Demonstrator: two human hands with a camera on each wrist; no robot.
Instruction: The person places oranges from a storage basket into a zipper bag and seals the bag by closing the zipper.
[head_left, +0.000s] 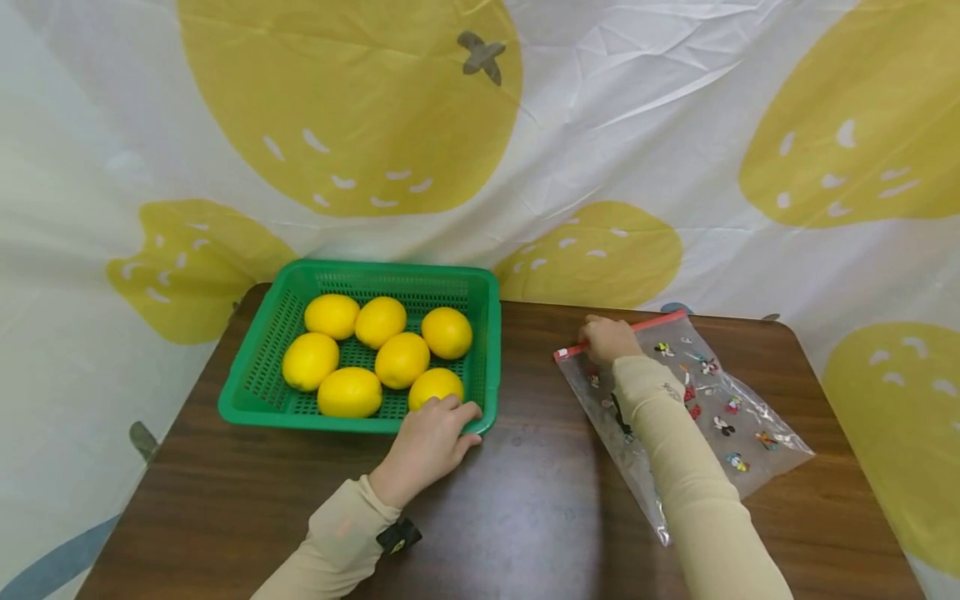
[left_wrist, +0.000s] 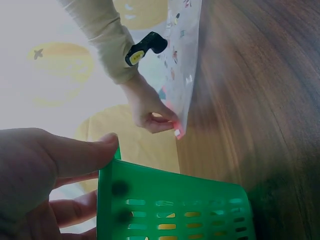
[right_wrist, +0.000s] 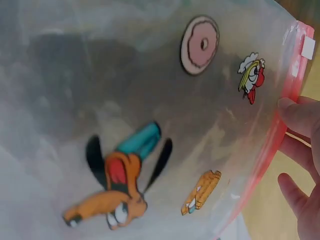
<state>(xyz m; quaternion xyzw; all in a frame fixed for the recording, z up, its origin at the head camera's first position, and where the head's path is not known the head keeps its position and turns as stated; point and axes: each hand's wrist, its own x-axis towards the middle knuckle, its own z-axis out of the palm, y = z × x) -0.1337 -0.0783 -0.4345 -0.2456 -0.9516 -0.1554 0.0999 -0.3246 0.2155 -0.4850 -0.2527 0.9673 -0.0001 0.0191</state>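
Observation:
My left hand grips the front right rim of a green slotted plastic basket. In the left wrist view, its thumb lies over the rim while the other fingers are on the far side. Several yellow lemons lie inside the basket. At right, my right hand pinches the red zip edge of a transparent zip bag near its white slider. Small cartoon figures and a pink donut are printed on the bag, seen close up in the right wrist view.
A brown wooden table carries the basket at left and the bag at right. Behind and beside it hangs a white cloth with large yellow fruit prints, close to the table's back edge. A black device sits on the left wrist.

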